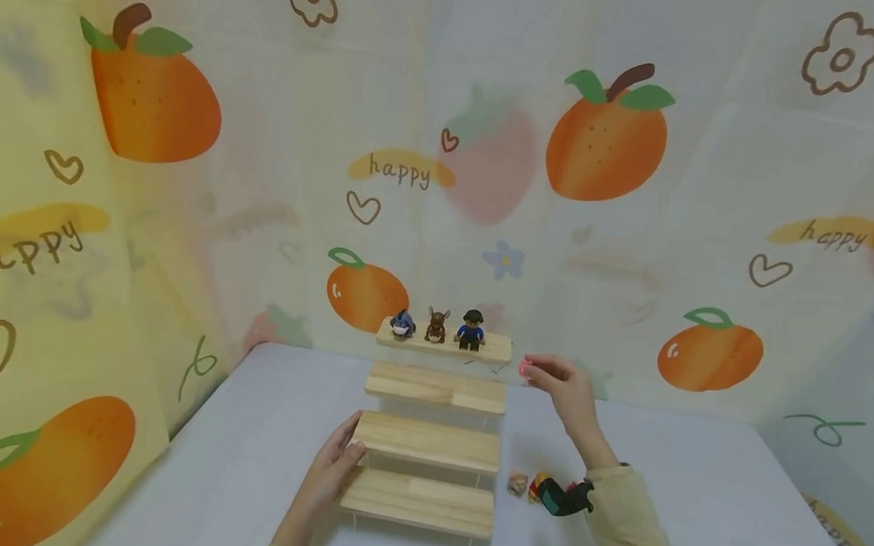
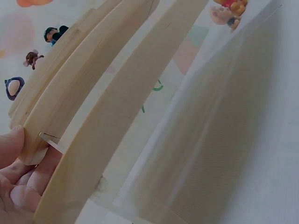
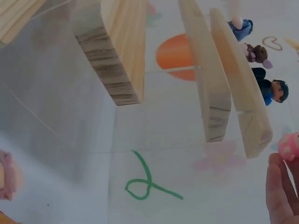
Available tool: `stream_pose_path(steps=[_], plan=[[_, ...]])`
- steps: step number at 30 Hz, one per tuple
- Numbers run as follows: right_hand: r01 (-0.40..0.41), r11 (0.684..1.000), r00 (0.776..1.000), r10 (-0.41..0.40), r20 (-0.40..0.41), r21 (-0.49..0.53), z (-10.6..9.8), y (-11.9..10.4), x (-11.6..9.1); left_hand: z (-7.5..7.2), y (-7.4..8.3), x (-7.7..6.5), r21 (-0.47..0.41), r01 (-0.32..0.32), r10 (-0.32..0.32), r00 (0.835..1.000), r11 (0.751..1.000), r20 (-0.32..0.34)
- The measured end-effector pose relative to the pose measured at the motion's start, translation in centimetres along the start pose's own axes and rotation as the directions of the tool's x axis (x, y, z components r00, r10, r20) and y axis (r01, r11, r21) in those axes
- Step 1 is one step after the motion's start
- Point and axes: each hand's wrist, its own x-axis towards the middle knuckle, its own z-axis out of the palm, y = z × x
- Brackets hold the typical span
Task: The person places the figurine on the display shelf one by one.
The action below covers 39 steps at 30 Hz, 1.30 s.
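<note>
A small pink toy figure [image 3: 289,146] with pale spots is pinched in the fingertips of my right hand [image 1: 568,394], just off the right end of the top board. My left hand [image 1: 331,467] grips the left end of the second-lowest board [image 1: 427,441] of a stepped wooden display shelf, thumb above and fingers beneath. On the top board [image 1: 498,349] stand three toy figures in a row: a blue-grey donkey [image 1: 402,324], a brown big-eared animal [image 1: 437,326] and a dark-haired figure in blue [image 1: 471,330].
Right of the shelf, a pinkish toy figure [image 1: 518,482] and a red-and-yellow one [image 1: 535,486] lie on the white tabletop [image 1: 247,428], partly hidden by my right wrist gear. Clear supports join the boards. A fruit-printed cloth [image 1: 496,51] hangs behind.
</note>
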Motion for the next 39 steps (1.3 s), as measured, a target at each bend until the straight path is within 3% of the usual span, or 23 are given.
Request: stream_pose_path(steps=[1, 2, 6, 11, 12, 15, 18, 23, 26, 29, 30, 31, 37, 39], plan=[[-0.017, 0.999, 0.999, 0.015, -0.034, -0.050, -0.5, 1.6, 0.6, 0.0, 0.0, 0.0, -0.008, 0.001, -0.001, 1.000, 1.000, 0.000], [-0.039, 0.994, 0.997, 0.032, -0.069, -0.103, -0.2, 0.9, 0.9, 0.0, 0.0, -0.1, -0.016, 0.000, 0.000, 1.000, 1.000, 0.004], [-0.065, 0.971, 0.988, 0.031, -0.151, -0.230, -0.7, 4.2, 2.7, 0.1, 0.1, 0.0, -0.040, 0.007, -0.007, 1.000, 0.999, 0.010], [0.006, 0.965, 0.989, -0.044, -0.139, -0.261, -0.4, 9.1, 4.4, 0.0, -0.2, -0.2, -0.048, -0.004, 0.003, 1.000, 0.999, -0.018], [0.021, 0.957, 0.986, -0.067, -0.150, -0.290, -0.6, 11.1, 4.8, 0.1, -0.2, -0.3, -0.048, -0.007, 0.006, 1.000, 0.999, -0.021], [-0.003, 0.949, 0.981, -0.058, -0.183, -0.316, -0.7, 12.9, 5.1, 0.2, -0.3, -0.4, -0.043, -0.016, 0.016, 1.000, 0.999, -0.016], [-0.033, 0.948, 0.978, -0.035, -0.206, -0.316, -0.4, 13.2, 5.2, 0.3, -0.2, -0.5, -0.042, -0.009, 0.008, 1.000, 0.999, -0.011], [-0.064, 0.961, 0.979, 0.009, -0.202, -0.269, 1.0, 10.7, 5.3, 0.1, 0.0, -0.4, -0.051, -0.008, 0.008, 1.000, 0.999, -0.005], [-0.063, 0.984, 0.983, 0.032, -0.183, -0.164, 2.8, 5.1, 4.4, -0.1, 0.3, -0.2, -0.042, -0.011, 0.010, 1.000, 0.999, -0.008], [-0.046, 0.988, 0.981, 0.017, -0.191, -0.150, 4.1, 1.8, 3.6, -0.1, 0.3, -0.1, -0.040, -0.015, 0.014, 1.000, 0.999, -0.013], [-0.044, 0.986, 0.981, 0.012, -0.192, -0.159, 4.3, 1.3, 3.4, -0.1, 0.2, -0.1, -0.038, -0.018, 0.017, 1.000, 0.999, -0.009], [-0.034, 0.984, 0.980, -0.001, -0.200, -0.173, 4.1, 2.1, 3.6, -0.1, 0.1, -0.1, -0.034, -0.020, 0.020, 1.000, 0.999, -0.007], [-0.084, 0.974, 0.975, 0.037, -0.221, -0.210, 5.8, -4.0, 1.9, 0.1, -0.2, -0.2, -0.019, -0.025, 0.025, 1.000, 0.999, -0.003], [-0.064, 0.980, 0.978, 0.024, -0.205, -0.191, 5.5, -3.0, 2.2, 0.0, 0.0, -0.2, -0.014, -0.025, 0.024, 1.000, 1.000, -0.008]])
